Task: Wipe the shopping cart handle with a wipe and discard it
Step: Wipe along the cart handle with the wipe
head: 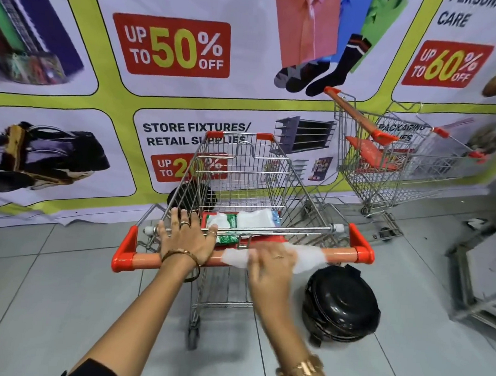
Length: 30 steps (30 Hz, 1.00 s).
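A wire shopping cart stands in front of me with an orange handle (146,259) running left to right. My left hand (185,237) lies flat over the left part of the handle, fingers spread, holding nothing. My right hand (271,263), blurred, presses a white wipe (306,258) onto the middle-right of the handle. The wipe spreads out on both sides of that hand. A green and white wipes pack (224,224) lies on the cart's child seat, beside a white packet (255,220).
A black round bin (341,305) with a domed lid stands on the tiled floor, just right of the cart and below the handle. A second cart (386,155) is parked at the back right against a printed banner wall. A metal frame (472,265) is at the far right.
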Each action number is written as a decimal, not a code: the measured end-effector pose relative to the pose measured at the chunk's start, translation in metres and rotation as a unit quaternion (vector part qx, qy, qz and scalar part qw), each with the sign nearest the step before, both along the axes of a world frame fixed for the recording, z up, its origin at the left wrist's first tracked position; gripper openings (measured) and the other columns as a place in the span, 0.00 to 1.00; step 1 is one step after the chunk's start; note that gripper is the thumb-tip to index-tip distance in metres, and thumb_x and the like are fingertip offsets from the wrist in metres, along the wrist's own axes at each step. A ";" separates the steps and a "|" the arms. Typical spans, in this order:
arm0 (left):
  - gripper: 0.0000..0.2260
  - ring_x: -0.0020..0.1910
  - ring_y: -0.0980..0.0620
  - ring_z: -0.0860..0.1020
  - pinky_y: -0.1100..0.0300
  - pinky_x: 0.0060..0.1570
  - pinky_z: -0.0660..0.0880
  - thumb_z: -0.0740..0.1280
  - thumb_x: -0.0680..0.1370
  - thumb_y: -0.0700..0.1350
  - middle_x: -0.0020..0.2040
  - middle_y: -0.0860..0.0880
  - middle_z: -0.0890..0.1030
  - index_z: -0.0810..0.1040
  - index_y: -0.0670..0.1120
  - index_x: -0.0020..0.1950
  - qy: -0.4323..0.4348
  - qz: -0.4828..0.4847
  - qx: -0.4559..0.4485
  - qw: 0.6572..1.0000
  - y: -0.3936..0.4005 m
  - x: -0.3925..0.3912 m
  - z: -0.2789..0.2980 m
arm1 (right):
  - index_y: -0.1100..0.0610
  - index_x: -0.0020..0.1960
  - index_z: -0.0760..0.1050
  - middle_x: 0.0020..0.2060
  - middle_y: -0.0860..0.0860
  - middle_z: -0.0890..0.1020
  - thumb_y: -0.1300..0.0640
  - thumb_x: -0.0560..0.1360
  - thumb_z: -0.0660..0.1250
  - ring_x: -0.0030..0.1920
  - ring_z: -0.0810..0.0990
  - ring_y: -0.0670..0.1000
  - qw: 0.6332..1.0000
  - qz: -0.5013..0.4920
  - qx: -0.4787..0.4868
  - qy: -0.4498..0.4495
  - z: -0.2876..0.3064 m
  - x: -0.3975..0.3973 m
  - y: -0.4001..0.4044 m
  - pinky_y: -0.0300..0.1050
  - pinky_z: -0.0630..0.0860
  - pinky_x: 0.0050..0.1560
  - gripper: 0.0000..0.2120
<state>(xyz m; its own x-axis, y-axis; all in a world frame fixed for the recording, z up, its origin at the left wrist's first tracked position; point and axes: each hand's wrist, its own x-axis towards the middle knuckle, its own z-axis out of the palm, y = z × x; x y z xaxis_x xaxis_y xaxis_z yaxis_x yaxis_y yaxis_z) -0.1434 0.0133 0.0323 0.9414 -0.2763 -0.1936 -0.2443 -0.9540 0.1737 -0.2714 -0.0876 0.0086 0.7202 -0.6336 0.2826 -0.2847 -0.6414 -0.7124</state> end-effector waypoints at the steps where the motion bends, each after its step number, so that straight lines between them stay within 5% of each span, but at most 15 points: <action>1: 0.30 0.77 0.47 0.42 0.43 0.75 0.42 0.46 0.79 0.60 0.79 0.46 0.49 0.51 0.45 0.76 0.000 0.001 -0.002 1.000 0.002 0.001 -0.001 | 0.53 0.52 0.77 0.51 0.50 0.79 0.46 0.75 0.51 0.58 0.68 0.50 0.999 0.029 -0.027 0.001 -0.003 0.005 0.012 0.50 0.58 0.67 0.19; 5: 0.29 0.77 0.47 0.41 0.42 0.75 0.42 0.48 0.79 0.59 0.79 0.46 0.48 0.52 0.45 0.76 0.004 0.010 -0.016 1.000 0.006 0.005 0.002 | 0.52 0.54 0.75 0.52 0.51 0.80 0.51 0.74 0.55 0.55 0.68 0.47 0.987 0.114 -0.114 -0.021 -0.010 -0.006 -0.016 0.49 0.59 0.64 0.14; 10: 0.29 0.77 0.47 0.41 0.42 0.75 0.41 0.48 0.79 0.58 0.79 0.46 0.47 0.51 0.46 0.76 0.009 0.004 -0.012 1.000 0.004 0.000 0.005 | 0.59 0.52 0.78 0.52 0.57 0.80 0.49 0.74 0.51 0.57 0.73 0.58 0.994 -0.015 -0.105 -0.008 -0.002 -0.048 -0.098 0.46 0.60 0.62 0.21; 14: 0.29 0.77 0.48 0.41 0.42 0.75 0.41 0.46 0.79 0.60 0.79 0.47 0.48 0.50 0.47 0.77 0.012 0.000 0.001 1.000 0.000 -0.002 0.004 | 0.60 0.49 0.78 0.49 0.57 0.81 0.50 0.75 0.50 0.54 0.74 0.58 0.993 -0.055 -0.105 0.002 -0.004 -0.032 -0.079 0.52 0.60 0.64 0.21; 19: 0.29 0.77 0.47 0.42 0.42 0.74 0.42 0.46 0.79 0.59 0.79 0.46 0.49 0.51 0.46 0.76 0.005 -0.005 0.004 1.000 0.001 -0.001 0.003 | 0.53 0.51 0.77 0.48 0.51 0.82 0.50 0.75 0.53 0.53 0.71 0.53 0.984 0.045 -0.172 0.025 -0.015 0.004 -0.010 0.50 0.55 0.63 0.16; 24: 0.29 0.77 0.47 0.42 0.39 0.74 0.43 0.48 0.79 0.59 0.79 0.46 0.48 0.53 0.46 0.76 0.011 0.009 -0.012 1.000 0.009 -0.002 0.005 | 0.50 0.52 0.76 0.42 0.49 0.83 0.51 0.72 0.59 0.45 0.69 0.48 0.956 0.132 -0.262 0.006 -0.014 -0.003 -0.033 0.45 0.61 0.47 0.12; 30: 0.29 0.77 0.47 0.41 0.40 0.75 0.42 0.47 0.79 0.59 0.79 0.46 0.48 0.51 0.46 0.76 0.011 0.004 -0.006 1.000 0.007 -0.008 0.006 | 0.53 0.50 0.79 0.45 0.53 0.82 0.50 0.73 0.55 0.50 0.71 0.53 0.971 0.019 -0.237 0.011 -0.011 -0.046 -0.086 0.50 0.61 0.57 0.15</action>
<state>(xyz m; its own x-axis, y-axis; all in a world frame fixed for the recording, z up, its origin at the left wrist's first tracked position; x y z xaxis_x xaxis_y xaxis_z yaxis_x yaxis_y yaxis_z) -0.1518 0.0204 0.0379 0.9391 -0.2709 -0.2113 -0.2321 -0.9537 0.1911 -0.3177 -0.1741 -0.0023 0.7497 -0.4088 0.5204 -0.2668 -0.9063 -0.3277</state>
